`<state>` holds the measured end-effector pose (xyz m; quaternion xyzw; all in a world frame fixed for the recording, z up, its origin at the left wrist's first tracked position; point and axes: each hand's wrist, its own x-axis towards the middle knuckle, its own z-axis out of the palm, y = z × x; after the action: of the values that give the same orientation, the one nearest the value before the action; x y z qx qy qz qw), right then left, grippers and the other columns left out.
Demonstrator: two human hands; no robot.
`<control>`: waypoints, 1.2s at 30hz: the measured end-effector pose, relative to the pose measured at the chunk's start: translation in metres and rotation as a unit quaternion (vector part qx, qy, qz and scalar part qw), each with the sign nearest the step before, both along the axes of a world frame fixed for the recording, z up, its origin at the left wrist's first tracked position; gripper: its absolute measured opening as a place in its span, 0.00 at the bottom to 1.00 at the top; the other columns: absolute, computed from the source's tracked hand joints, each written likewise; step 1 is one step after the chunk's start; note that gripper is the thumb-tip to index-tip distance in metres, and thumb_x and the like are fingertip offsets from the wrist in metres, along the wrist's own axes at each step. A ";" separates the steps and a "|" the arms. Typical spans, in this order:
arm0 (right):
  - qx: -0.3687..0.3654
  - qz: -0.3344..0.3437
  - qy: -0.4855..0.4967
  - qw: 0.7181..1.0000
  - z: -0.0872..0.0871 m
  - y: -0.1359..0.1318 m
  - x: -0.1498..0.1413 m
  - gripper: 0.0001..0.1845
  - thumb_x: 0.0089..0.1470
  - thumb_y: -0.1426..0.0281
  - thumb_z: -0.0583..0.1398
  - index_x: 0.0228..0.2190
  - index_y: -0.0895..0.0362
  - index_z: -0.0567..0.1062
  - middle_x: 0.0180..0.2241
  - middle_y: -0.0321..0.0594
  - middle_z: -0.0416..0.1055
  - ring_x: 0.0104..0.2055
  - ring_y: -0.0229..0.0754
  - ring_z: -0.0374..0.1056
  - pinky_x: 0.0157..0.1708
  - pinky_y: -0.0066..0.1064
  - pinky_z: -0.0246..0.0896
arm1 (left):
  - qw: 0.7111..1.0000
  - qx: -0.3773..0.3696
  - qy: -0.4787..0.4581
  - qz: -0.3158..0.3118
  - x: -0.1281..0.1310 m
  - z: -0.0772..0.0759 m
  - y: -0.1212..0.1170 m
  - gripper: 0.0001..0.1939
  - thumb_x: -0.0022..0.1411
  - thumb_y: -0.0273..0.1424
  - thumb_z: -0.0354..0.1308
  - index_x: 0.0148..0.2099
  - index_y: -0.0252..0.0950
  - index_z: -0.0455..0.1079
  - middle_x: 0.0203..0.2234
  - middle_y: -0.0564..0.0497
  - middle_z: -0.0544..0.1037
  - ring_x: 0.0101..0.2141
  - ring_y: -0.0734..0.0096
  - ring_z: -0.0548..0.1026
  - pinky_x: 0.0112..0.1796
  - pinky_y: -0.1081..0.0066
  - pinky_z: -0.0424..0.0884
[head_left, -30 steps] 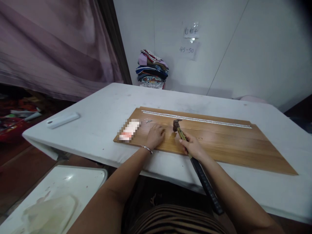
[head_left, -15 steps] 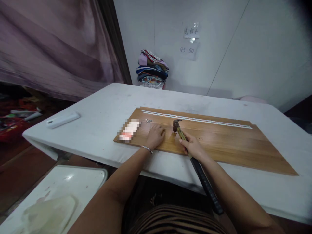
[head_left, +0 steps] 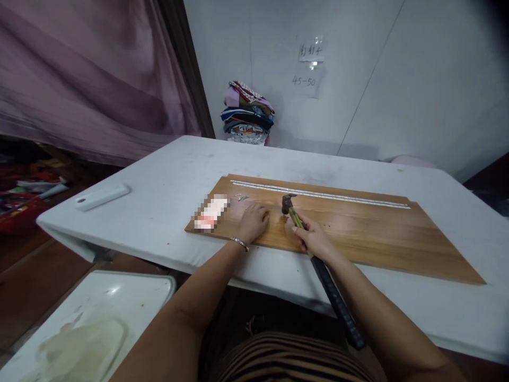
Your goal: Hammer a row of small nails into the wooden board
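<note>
My right hand point(head_left: 314, 237) is wrapped around the neck of a claw hammer point(head_left: 334, 297). The hammer's rusty head is over the middle of a brown wooden board point(head_left: 382, 239), and its black grip slants back toward my body. To the left of the hammer head, my left hand point(head_left: 255, 222) rests on the board with its fingers loosely curved; nothing shows in it. A few small nails point(head_left: 241, 197) lie on the board beyond the left hand. Small dark marks are on the board right of the hammer.
Two thin white strips point(head_left: 318, 194) run along the board's far edge. A blurred-out card point(head_left: 212, 213) lies at its left end. On the white table point(head_left: 159, 185) is a white-handled object point(head_left: 102, 196). Folded cloths point(head_left: 248, 114) are stacked by the wall. A white stool point(head_left: 131, 289) stands at lower left.
Hardly anything differs. Both hands and the hammer keep almost the same place; the view has shifted very slightly.
</note>
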<state>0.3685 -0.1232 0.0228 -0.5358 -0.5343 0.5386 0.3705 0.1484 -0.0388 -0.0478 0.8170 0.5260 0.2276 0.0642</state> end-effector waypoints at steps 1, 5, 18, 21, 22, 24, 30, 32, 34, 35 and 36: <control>0.000 0.002 0.004 1.000 -0.002 0.001 0.000 0.45 0.51 0.62 0.63 0.68 0.63 0.70 0.16 0.22 0.58 0.14 0.34 0.54 0.15 0.26 0.53 | 1.000 0.000 -0.001 0.000 0.000 0.000 0.000 0.11 0.71 0.27 0.56 0.41 0.37 0.80 0.44 0.42 0.82 0.50 0.57 0.76 0.56 0.57 0.72; -0.002 0.003 0.023 1.000 -0.011 0.002 0.001 0.46 0.50 0.62 0.65 0.69 0.62 0.69 0.15 0.22 0.57 0.14 0.35 0.54 0.15 0.26 0.52 | 1.000 0.004 -0.005 -0.001 0.000 0.002 -0.001 0.11 0.71 0.26 0.56 0.40 0.37 0.80 0.43 0.43 0.82 0.49 0.58 0.77 0.56 0.58 0.72; 0.003 0.000 0.012 1.000 -0.006 0.002 0.001 0.40 0.50 0.63 0.63 0.64 0.62 0.73 0.18 0.23 0.57 0.15 0.34 0.55 0.14 0.27 0.53 | 1.000 -0.001 0.003 -0.003 0.001 0.006 -0.003 0.11 0.71 0.26 0.55 0.39 0.36 0.79 0.43 0.42 0.83 0.50 0.57 0.77 0.56 0.58 0.72; 0.001 0.002 0.018 1.000 -0.008 0.002 0.001 0.41 0.50 0.63 0.63 0.65 0.61 0.73 0.17 0.22 0.56 0.15 0.34 0.54 0.15 0.26 0.52 | 1.000 -0.004 0.003 0.000 0.001 0.006 -0.003 0.12 0.71 0.26 0.55 0.40 0.36 0.80 0.43 0.42 0.83 0.49 0.56 0.77 0.56 0.57 0.72; 0.001 0.001 0.019 1.000 -0.008 0.001 0.001 0.41 0.50 0.63 0.63 0.65 0.61 0.73 0.17 0.22 0.56 0.15 0.35 0.54 0.15 0.26 0.52 | 1.000 -0.005 0.002 -0.001 0.001 0.006 -0.002 0.12 0.71 0.26 0.55 0.40 0.36 0.80 0.44 0.42 0.83 0.50 0.56 0.77 0.57 0.57 0.72; -0.001 0.003 0.019 1.000 -0.007 0.001 0.001 0.41 0.50 0.63 0.63 0.64 0.62 0.73 0.16 0.22 0.56 0.15 0.35 0.55 0.15 0.27 0.52 | 1.000 -0.006 -0.001 -0.001 0.002 0.006 -0.002 0.12 0.71 0.26 0.55 0.40 0.36 0.80 0.44 0.42 0.83 0.50 0.56 0.77 0.57 0.57 0.72; -0.009 -0.005 0.011 1.000 0.003 -0.001 0.000 0.44 0.50 0.63 0.62 0.66 0.65 0.70 0.17 0.21 0.57 0.14 0.35 0.54 0.15 0.27 0.52 | 1.000 -0.017 -0.010 -0.003 0.001 0.006 -0.001 0.12 0.70 0.25 0.55 0.41 0.38 0.81 0.44 0.43 0.83 0.51 0.57 0.77 0.59 0.56 0.71; -0.009 -0.004 0.010 1.000 0.004 -0.001 0.000 0.44 0.49 0.63 0.61 0.66 0.65 0.70 0.17 0.21 0.57 0.14 0.35 0.54 0.15 0.27 0.52 | 1.000 -0.017 -0.009 -0.005 0.001 0.005 -0.001 0.12 0.70 0.25 0.55 0.41 0.37 0.81 0.44 0.42 0.83 0.51 0.57 0.77 0.59 0.56 0.71; -0.004 -0.002 0.012 1.000 0.002 -0.001 -0.001 0.44 0.49 0.63 0.62 0.66 0.65 0.70 0.17 0.21 0.57 0.15 0.35 0.54 0.15 0.27 0.53 | 1.000 -0.012 -0.010 -0.007 0.000 0.005 -0.001 0.12 0.70 0.25 0.55 0.41 0.37 0.81 0.44 0.42 0.83 0.51 0.56 0.77 0.59 0.56 0.71; -0.001 0.000 0.013 1.000 0.001 -0.001 -0.001 0.44 0.49 0.63 0.62 0.66 0.65 0.70 0.16 0.21 0.57 0.15 0.35 0.54 0.15 0.27 0.53 | 1.000 -0.010 -0.011 -0.008 0.000 0.004 0.000 0.12 0.70 0.25 0.55 0.41 0.37 0.81 0.44 0.42 0.83 0.50 0.56 0.77 0.58 0.56 0.71; 0.000 0.003 0.014 1.000 0.000 -0.001 -0.001 0.44 0.49 0.63 0.62 0.66 0.65 0.70 0.16 0.21 0.56 0.15 0.35 0.53 0.15 0.27 0.52 | 1.000 -0.009 -0.013 -0.009 0.000 0.004 0.000 0.12 0.70 0.25 0.55 0.41 0.37 0.81 0.44 0.42 0.83 0.50 0.57 0.77 0.58 0.56 0.72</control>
<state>0.3678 -0.1244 0.0227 -0.5269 -0.5305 0.5470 0.3763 0.1486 -0.0391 -0.0439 0.8178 0.5200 0.2334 0.0801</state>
